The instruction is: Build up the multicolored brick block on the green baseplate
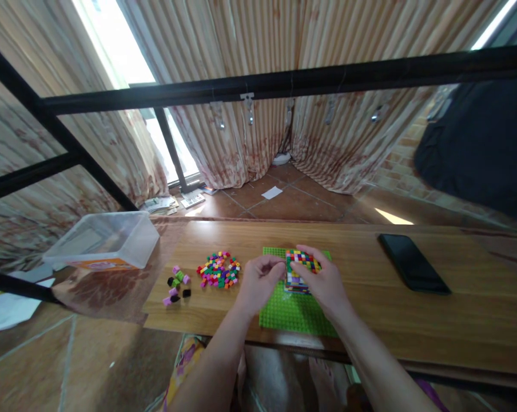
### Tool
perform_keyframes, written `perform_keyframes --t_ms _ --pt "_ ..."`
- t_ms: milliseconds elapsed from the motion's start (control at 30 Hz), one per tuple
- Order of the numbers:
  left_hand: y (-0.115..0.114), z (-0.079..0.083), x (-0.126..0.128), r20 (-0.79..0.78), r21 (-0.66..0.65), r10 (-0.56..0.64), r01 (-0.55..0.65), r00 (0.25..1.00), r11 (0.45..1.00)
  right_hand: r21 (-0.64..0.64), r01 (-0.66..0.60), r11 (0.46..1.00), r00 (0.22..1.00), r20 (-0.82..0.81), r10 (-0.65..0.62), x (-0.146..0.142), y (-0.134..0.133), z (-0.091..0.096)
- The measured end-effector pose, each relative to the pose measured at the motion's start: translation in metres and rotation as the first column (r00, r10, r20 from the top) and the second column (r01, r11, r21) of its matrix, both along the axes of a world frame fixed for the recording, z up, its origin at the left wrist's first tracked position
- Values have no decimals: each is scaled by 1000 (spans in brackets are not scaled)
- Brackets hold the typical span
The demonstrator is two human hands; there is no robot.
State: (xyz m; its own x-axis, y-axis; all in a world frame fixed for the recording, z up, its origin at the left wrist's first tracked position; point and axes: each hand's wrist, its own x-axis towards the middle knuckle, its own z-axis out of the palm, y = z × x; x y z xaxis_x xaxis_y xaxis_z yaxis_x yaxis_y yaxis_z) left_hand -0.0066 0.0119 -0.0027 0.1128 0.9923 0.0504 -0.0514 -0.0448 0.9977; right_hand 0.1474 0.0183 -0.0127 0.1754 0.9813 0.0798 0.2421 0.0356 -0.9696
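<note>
A block of many-coloured toy bricks (296, 279) stands on a green studded baseplate (297, 315), near the plate's far side. My right hand (327, 283) reaches round the block from the right, its thumb on the near part and its fingers along the far right edge. At the block's left side is my left hand (258, 283), thumb and fingertips pinched together. Whatever sits between those fingertips is too small or hidden to make out. Part of the block's top is covered by my right hand.
Left of the baseplate lies a pile of small coloured bricks (219, 270), with several pink, black and green bricks (179, 280) further left. A black phone (413, 263) rests on the wooden table (361, 252). A clear plastic bin (108, 237) stands beyond the table's left end.
</note>
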Motion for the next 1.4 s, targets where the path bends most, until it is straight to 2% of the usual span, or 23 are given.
perform_keyframes --t_ms 200,367,567,867,1100,1267,1333,1400 --pt "4 0 4 65 -100 35 -29 997 995 -66 -26 997 974 -225 11 1 -3 5" --pt "4 -2 7 86 -82 19 -12 996 997 -47 8 999 980 -196 -17 0 -2 4" --pt "6 -3 10 177 -208 49 -11 983 978 -27 25 999 980 -198 -29 0 -2 0" --pt "4 -3 14 214 -245 81 -26 973 969 -36 26 999 981 -189 -33 3 -1 -7" --pt "2 -12 17 104 -160 89 -72 991 984 -8 44 999 992 -121 -45 5 -1 -12" --pt "-2 -11 11 -70 -4 90 -90 993 996 -19 60 998 987 -146 -62 7 -1 -15" --pt "1 -8 1 -179 68 142 -132 974 989 -48 56 997 983 -171 -64 7 -1 -15" --pt "7 -4 -16 -303 130 243 -213 921 968 -58 57 997 981 -181 -67 7 -2 -15"
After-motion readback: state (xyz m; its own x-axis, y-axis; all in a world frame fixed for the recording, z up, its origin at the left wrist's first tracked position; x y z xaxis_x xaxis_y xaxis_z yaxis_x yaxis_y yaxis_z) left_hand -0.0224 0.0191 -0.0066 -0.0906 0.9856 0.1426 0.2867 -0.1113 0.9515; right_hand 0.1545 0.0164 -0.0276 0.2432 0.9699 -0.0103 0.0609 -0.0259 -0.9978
